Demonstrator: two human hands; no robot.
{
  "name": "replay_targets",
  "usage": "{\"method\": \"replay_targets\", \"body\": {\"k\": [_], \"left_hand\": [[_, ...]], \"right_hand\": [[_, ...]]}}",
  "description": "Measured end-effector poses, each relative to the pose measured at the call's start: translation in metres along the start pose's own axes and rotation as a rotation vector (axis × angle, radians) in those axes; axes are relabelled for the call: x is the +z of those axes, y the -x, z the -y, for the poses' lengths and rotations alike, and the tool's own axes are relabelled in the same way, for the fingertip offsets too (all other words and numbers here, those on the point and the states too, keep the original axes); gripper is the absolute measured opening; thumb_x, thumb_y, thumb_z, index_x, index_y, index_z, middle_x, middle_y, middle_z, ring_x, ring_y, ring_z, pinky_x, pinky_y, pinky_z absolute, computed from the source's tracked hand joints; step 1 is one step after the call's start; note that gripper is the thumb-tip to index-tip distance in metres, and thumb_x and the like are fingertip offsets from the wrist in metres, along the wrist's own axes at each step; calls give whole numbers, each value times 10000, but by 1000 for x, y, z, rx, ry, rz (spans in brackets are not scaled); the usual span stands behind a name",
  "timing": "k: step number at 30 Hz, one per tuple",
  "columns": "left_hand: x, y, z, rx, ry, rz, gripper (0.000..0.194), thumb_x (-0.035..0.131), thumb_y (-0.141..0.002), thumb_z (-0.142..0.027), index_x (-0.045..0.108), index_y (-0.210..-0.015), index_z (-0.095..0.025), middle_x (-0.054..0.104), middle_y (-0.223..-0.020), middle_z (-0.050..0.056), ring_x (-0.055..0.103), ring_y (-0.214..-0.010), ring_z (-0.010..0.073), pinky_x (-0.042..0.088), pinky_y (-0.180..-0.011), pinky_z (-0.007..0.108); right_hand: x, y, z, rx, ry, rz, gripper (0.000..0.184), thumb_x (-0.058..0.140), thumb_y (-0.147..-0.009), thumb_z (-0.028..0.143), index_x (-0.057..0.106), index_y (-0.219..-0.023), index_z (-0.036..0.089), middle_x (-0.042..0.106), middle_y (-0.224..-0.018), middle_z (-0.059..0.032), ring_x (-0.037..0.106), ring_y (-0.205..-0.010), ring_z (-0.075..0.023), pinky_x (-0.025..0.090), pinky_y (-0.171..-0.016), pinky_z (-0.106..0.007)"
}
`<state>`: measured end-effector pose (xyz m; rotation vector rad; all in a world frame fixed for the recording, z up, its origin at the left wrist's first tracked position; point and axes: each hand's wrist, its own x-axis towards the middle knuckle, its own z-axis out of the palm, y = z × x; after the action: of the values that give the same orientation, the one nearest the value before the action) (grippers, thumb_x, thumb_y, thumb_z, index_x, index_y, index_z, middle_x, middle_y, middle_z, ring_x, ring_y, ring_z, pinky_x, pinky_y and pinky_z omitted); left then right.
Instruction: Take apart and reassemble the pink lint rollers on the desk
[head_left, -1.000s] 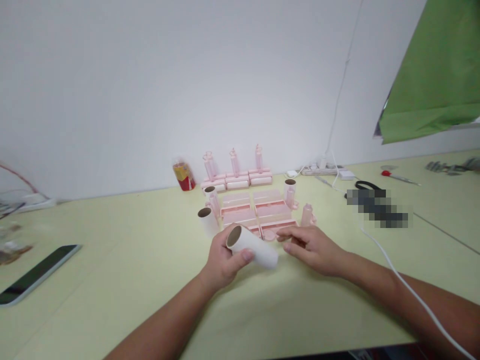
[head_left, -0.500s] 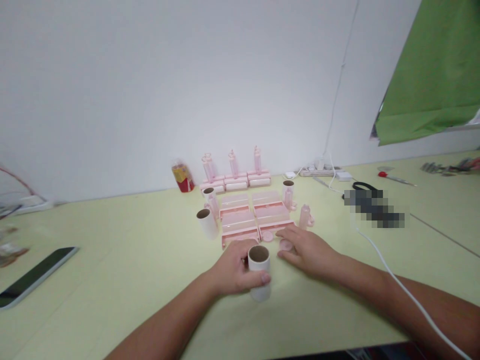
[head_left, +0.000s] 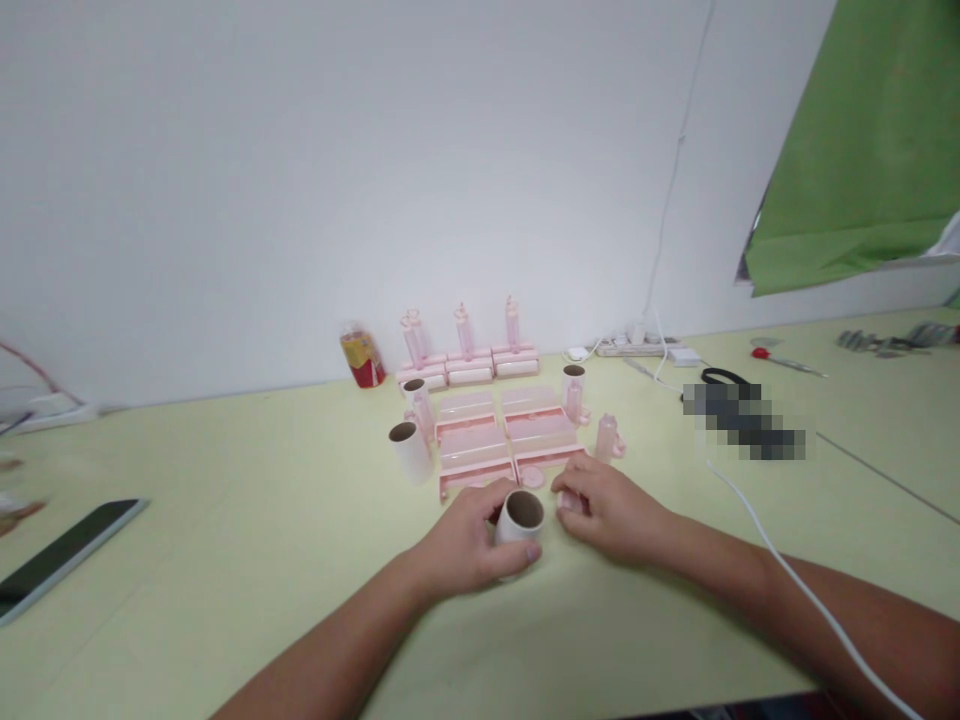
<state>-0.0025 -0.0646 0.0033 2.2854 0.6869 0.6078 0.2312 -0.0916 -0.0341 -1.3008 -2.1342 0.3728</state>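
Note:
My left hand (head_left: 480, 540) is wrapped round a white tube (head_left: 519, 535) with a brown inside; its open top faces up and tilts a little. Just to the right, my right hand (head_left: 600, 505) has its fingers curled round a small round pink cap (head_left: 571, 500), partly hidden by them. A second pink disc (head_left: 532, 477) lies on the table beyond my hands. Behind it are open pink cases (head_left: 474, 470) with clear lids, set in two columns. A small pink bottle (head_left: 607, 438) stands to the right of them.
White tubes (head_left: 411, 455) stand left of the cases, and another tube (head_left: 574, 378) is behind on the right. Closed pink cases (head_left: 470, 369) with bottles line the wall. A phone (head_left: 67, 555) lies left; a white cable (head_left: 795, 580) crosses my right forearm.
My right fingers have closed further round the pink cap. The white tube in my left hand has tilted slightly, and its lower end now shows less.

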Motion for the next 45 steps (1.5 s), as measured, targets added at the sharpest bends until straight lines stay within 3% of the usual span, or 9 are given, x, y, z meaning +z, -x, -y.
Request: {"method": "replay_targets", "body": {"k": [2,7,12,25,28,32,36,41,45], "left_hand": [[0,0,-1,1,-18,16,250,691,-773,-364,597,-885,-162,578,-819,-4,510,-736,134,379,-669,234],[1,-1,-5,-53,-58,57,271,693,-790,-376,654,-971,-179,636,-858,-7,550,-758,143,394,-692,231],[-1,-3,-7,-131,-64,41,294,645,-834,-419,666,-1005,-180,668,-885,12,584,-790,167,421,-716,247],[-7,-4,0,-170,38,-227,353,611,-866,-442,659,-1069,-157,690,-977,50,611,-891,203,454,-809,301],[-8,-3,0,-150,40,-224,348,618,-865,-436,654,-1067,-155,688,-984,53,613,-902,203,448,-819,297],[-6,-3,2,-134,23,-198,346,634,-850,-428,648,-1060,-153,681,-949,38,599,-843,186,441,-769,276],[-5,-2,1,-93,-30,-79,333,625,-853,-430,645,-1048,-162,673,-954,33,585,-842,185,434,-770,275],[-2,2,0,-161,-72,-45,615,675,-803,-444,463,-1322,-192,654,-1085,68,587,-888,205,451,-760,295],[0,2,0,-125,-56,-3,461,680,-804,-405,550,-1199,-206,644,-1082,53,585,-920,203,451,-797,298]], "right_hand": [[0,-1,2,1,-49,-39,48,600,-761,130,587,-785,168,530,-819,-27,523,-751,-156,395,-671,-261],[-1,-1,4,-16,-25,-85,190,571,-742,81,451,-637,185,474,-696,1,482,-678,-144,345,-610,-257],[3,2,3,-30,70,-23,20,574,-818,159,579,-834,171,537,-841,-43,521,-769,-175,400,-673,-285],[3,4,19,-198,-4,216,345,656,-838,313,615,-1160,198,600,-1148,-103,531,-1060,-246,430,-931,-386],[7,2,21,-222,22,256,276,665,-830,286,652,-1093,205,623,-1098,-101,538,-1045,-248,430,-914,-382],[13,1,16,-186,52,222,115,604,-857,226,656,-948,178,638,-948,-83,564,-923,-217,443,-826,-335],[13,3,15,-105,52,149,84,613,-805,201,627,-879,165,620,-858,-58,561,-796,-185,429,-715,-290],[-2,2,15,46,-88,17,38,622,-776,196,608,-805,176,558,-724,1,500,-637,-134,364,-584,-249],[-12,4,14,156,-303,-78,123,604,-853,310,605,-861,188,487,-640,34,441,-564,-121,335,-526,-241]]}}
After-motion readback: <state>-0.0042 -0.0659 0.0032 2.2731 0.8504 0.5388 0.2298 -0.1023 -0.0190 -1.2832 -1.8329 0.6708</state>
